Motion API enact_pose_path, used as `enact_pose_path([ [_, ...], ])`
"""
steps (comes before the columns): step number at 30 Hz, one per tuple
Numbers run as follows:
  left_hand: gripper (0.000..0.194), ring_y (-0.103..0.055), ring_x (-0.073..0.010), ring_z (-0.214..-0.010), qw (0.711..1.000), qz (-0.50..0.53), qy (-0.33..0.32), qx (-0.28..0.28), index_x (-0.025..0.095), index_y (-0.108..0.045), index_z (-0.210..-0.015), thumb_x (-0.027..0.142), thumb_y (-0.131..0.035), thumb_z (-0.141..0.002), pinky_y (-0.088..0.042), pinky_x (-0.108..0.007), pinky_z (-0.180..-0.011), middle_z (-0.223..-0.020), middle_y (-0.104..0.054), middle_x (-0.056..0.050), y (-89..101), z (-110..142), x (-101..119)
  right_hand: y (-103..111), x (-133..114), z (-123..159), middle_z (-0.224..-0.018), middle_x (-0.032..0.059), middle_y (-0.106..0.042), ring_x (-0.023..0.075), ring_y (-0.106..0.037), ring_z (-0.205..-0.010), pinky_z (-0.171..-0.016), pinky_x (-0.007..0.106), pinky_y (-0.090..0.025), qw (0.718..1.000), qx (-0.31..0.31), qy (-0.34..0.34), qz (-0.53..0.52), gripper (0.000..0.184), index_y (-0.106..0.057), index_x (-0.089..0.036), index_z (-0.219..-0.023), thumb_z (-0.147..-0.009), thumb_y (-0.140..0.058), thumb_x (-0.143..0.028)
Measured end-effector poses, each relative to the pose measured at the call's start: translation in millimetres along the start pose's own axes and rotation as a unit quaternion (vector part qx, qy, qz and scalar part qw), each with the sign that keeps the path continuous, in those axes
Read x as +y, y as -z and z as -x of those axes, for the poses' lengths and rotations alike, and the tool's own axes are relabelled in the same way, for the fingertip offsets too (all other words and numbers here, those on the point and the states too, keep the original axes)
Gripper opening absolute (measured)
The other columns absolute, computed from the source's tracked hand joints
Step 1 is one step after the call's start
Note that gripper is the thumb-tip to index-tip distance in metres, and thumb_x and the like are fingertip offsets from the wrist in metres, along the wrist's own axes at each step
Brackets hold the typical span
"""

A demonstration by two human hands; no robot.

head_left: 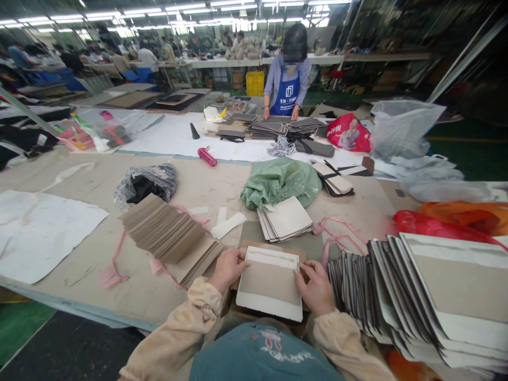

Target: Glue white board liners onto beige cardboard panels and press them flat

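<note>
Right in front of me a flat white panel with a brown cardboard piece on its middle (270, 283) lies tilted toward me. My left hand (229, 269) pinches its upper left edge between thumb and fingers. On the opposite edge, my right hand (315, 286) grips the same panel with thumb and fingers. To the left of it leans a stack of brown cardboard pieces (159, 227). Close by my right hand stands a large row of similar dark-edged panels (397, 296). Beyond the held panel is a small pile of pale panels (288, 219).
A green plastic bag (281, 180) and a clear bag with black material (146, 182) lie farther back. Pink ties (115, 259) are strewn about. Red plastic (440, 227) is at right. A co-worker in a blue apron (289, 90) handles grey pieces across the table.
</note>
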State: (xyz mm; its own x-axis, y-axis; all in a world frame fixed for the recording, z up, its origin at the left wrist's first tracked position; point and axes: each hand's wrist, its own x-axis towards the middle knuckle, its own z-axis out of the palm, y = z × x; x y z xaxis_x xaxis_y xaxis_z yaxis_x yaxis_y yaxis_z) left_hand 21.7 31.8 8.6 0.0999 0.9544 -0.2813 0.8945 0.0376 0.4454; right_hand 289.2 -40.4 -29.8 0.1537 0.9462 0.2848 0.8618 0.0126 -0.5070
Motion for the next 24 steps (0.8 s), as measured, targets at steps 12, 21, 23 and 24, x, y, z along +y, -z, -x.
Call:
enact_pose_path([
  [12,0.016,-0.055,-0.0198,-0.083,1.000,0.022,-0.007,0.015,0.019,-0.063,-0.076,0.033,-0.068,-0.072,-0.039,-0.028,-0.071,-0.083,-0.061,-0.004,-6.5,-1.0,-3.4,-1.3,1.0,1.0,-0.099,0.0104,-0.055,0.0213,-0.054,-0.093,-0.082,0.034,-0.050,1.000,-0.008,-0.007,-0.015,0.030,-0.069,-0.016,-0.096,-0.083,-0.053,-0.037],
  [21,0.015,-0.054,-0.0192,-0.080,1.000,0.021,-0.010,0.020,0.019,-0.062,-0.077,0.033,-0.067,-0.073,-0.038,-0.027,-0.070,-0.081,-0.058,-0.003,-11.0,-1.3,-6.5,-0.9,-0.2,2.0,-0.101,0.0101,-0.056,0.0212,-0.055,-0.095,-0.082,0.034,-0.050,1.000,-0.012,-0.023,-0.013,0.029,-0.068,-0.016,-0.097,-0.082,-0.053,-0.036],
  [23,0.016,-0.054,-0.0193,-0.080,1.000,0.021,-0.010,0.019,0.019,-0.063,-0.078,0.033,-0.067,-0.073,-0.038,-0.028,-0.069,-0.081,-0.058,-0.003,-11.0,-1.3,-6.5,-0.8,-0.6,2.4,-0.101,0.0098,-0.056,0.0206,-0.055,-0.094,-0.082,0.032,-0.050,0.999,-0.013,-0.028,-0.014,0.029,-0.068,-0.016,-0.097,-0.082,-0.052,-0.036],
  [24,0.016,-0.054,-0.0193,-0.080,1.000,0.021,-0.009,0.019,0.019,-0.063,-0.078,0.033,-0.067,-0.073,-0.038,-0.028,-0.069,-0.081,-0.058,-0.003,-10.8,-1.4,-6.5,-0.5,-1.0,2.5,-0.102,0.0096,-0.056,0.0203,-0.056,-0.094,-0.081,0.032,-0.050,0.999,-0.013,-0.031,-0.014,0.029,-0.068,-0.017,-0.097,-0.082,-0.052,-0.036],
])
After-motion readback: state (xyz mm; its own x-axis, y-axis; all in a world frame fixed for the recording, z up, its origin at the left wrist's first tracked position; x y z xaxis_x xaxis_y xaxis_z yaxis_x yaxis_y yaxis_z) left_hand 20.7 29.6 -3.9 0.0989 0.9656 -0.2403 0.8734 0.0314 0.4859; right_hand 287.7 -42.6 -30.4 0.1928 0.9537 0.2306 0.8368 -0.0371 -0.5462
